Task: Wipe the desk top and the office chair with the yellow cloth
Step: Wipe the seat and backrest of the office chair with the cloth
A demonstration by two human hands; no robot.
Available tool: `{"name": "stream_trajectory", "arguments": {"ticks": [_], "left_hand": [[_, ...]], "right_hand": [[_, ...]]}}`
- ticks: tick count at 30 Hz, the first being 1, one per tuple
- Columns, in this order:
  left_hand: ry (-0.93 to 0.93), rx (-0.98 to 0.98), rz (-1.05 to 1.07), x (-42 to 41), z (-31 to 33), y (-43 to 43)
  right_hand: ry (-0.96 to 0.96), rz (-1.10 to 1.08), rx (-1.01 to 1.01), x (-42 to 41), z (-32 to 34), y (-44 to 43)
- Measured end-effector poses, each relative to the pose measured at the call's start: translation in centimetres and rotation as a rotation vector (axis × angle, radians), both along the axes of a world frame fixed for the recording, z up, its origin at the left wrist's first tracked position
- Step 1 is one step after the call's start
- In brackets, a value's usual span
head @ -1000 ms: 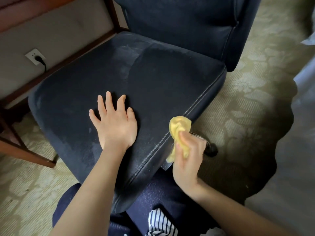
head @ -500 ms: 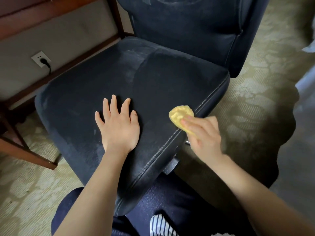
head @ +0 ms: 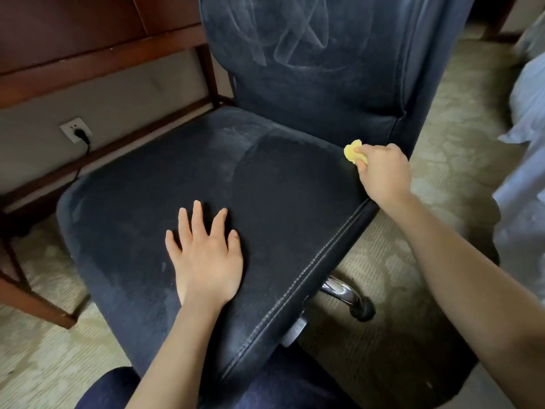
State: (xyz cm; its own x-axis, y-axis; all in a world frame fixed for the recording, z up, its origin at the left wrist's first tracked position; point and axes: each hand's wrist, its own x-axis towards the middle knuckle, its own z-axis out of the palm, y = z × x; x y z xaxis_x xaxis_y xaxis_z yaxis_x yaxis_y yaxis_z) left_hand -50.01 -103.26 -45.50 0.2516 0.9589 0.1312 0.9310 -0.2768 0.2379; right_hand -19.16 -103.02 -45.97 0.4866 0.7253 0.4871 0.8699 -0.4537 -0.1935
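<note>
Item: yellow cloth (head: pixel 352 151), bunched and clamped in the right hand (head: pixel 383 172); the office chair (head: pixel 265 187) seat is spread leftward of those fingers. The left hand (head: pixel 206 258) is laid flat, fingers apart.

I see a white wall socket (head: pixel 73 128) on the beige wall (head: pixel 124 101), a black plug (head: pixel 84 137) in it. Its cord (head: pixel 87 149) hangs down. Pale patterned carpet (head: pixel 383 261) covers the floor, with white bedding (head: pixel 528 113) at the right edge.

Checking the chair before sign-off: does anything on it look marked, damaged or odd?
The dark blue fabric office chair shows pale looping streaks across its backrest and a greyish hazy patch at the seat's rear, uneven against the darker fabric. No tears or spills show.
</note>
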Motion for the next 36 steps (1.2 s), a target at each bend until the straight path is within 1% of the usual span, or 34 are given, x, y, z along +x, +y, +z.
{"name": "stream_trajectory", "arguments": {"ticks": [2,4,5,7,10,12,14,16,19,20,23,26,27,28,29,32,34,36], "left_hand": [[0.040,-0.010,0.016,0.0,0.2,-0.1],[0.072,-0.033,0.035,0.2,0.4,-0.2],[0.085,-0.045,0.042,0.3,0.4,-0.2],[0.107,-0.061,0.045,0.7,0.4,-0.4],[0.127,-0.085,0.049,1.3,0.4,-0.6],[0.118,-0.098,0.050,1.7,0.4,-0.7],[0.066,-0.089,0.058,2.1,0.3,-0.9],[-0.021,-0.088,0.067,2.6,0.4,-0.9],[-0.135,-0.127,0.069,3.3,0.5,-1.4],[-0.199,-0.148,0.077,3.3,0.7,-1.3],[-0.477,-0.268,0.108,3.8,1.8,-0.8],[-0.888,-0.364,0.146,3.1,3.2,0.0],[-0.980,-0.373,0.120,2.6,3.5,0.1],[-0.995,-0.351,0.089,1.9,3.7,0.4],[-0.942,-0.303,0.072,1.2,3.7,1.0],[-0.614,-0.142,0.037,-1.0,3.1,3.9],[-0.403,-0.081,0.008,-2.5,2.5,6.1],[-0.230,-0.066,-0.001,-4.2,1.8,7.8]], "right_hand": [[0.001,-0.059,-0.093,0.1,0.8,1.9],[0.083,-0.090,-0.124,-0.4,1.6,3.5],[0.116,-0.090,-0.132,-0.8,1.9,4.2],[0.095,-0.062,-0.160,-2.1,2.4,5.1],[0.016,0.066,-0.167,-4.9,2.9,6.3],[-0.024,0.218,-0.162,-6.9,2.8,7.2],[-0.074,0.388,-0.159,-8.7,2.4,8.1],[-0.054,0.521,-0.150,-10.1,2.3,8.5],[0.000,0.692,-0.136,-11.5,2.7,7.6],[0.007,0.738,-0.130,-11.9,2.7,7.2],[0.036,0.890,-0.139,-12.1,2.6,5.1],[0.010,1.104,-0.143,-12.5,2.5,2.7],[0.004,1.170,-0.162,-12.7,2.6,1.6],[0.002,1.231,-0.166,-13.0,2.7,0.5],[0.012,1.282,-0.164,-13.2,2.7,-0.6],[0.068,1.387,-0.161,-12.9,2.3,-3.4],[0.053,1.422,-0.159,-12.2,2.0,-3.5],[-0.005,1.397,-0.155,-10.9,2.0,-2.0]]}}
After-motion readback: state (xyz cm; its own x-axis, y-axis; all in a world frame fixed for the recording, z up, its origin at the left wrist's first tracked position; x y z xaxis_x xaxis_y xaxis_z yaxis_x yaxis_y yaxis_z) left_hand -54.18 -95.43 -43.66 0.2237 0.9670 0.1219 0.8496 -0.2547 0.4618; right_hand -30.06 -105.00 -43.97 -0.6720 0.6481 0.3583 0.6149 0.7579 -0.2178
